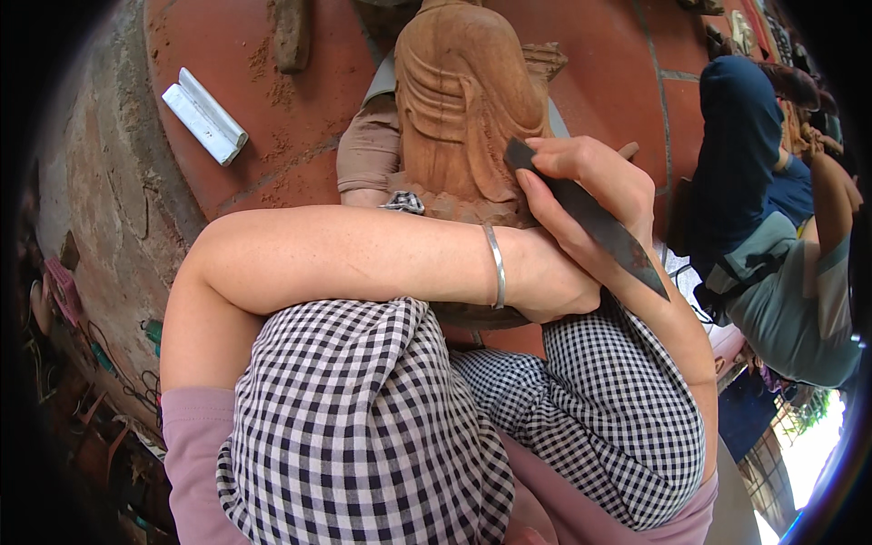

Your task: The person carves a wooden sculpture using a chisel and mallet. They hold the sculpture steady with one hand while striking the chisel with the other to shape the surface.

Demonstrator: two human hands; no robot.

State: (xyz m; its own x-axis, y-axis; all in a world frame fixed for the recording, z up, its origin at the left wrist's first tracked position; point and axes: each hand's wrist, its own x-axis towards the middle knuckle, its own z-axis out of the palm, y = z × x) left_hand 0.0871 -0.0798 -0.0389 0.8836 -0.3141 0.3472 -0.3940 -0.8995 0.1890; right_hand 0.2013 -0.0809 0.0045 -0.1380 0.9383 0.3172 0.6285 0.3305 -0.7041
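A carved wooden figure [454,109] with draped robe folds stands in front of me; its top is cut off by the upper edge. My right hand [599,182] is beside its lower right side, thumb and fingers closed on a dark flat strip [595,222] that looks like sandpaper. One end of the strip meets the robe; the other hangs over my wrist. My left arm, with a silver bangle [495,266], crosses before the figure. My left hand [554,282] lies bent below the right hand, near the rough base, its fingers mostly hidden.
A white angled piece [204,116] lies on red floor tiles [300,173] scattered with wood dust. A wooden block [291,36] is farther back. Rolled brown fabric [368,150] touches the figure's left side. Checked cloth [363,409] covers my lap. Another person [790,272] sits at right.
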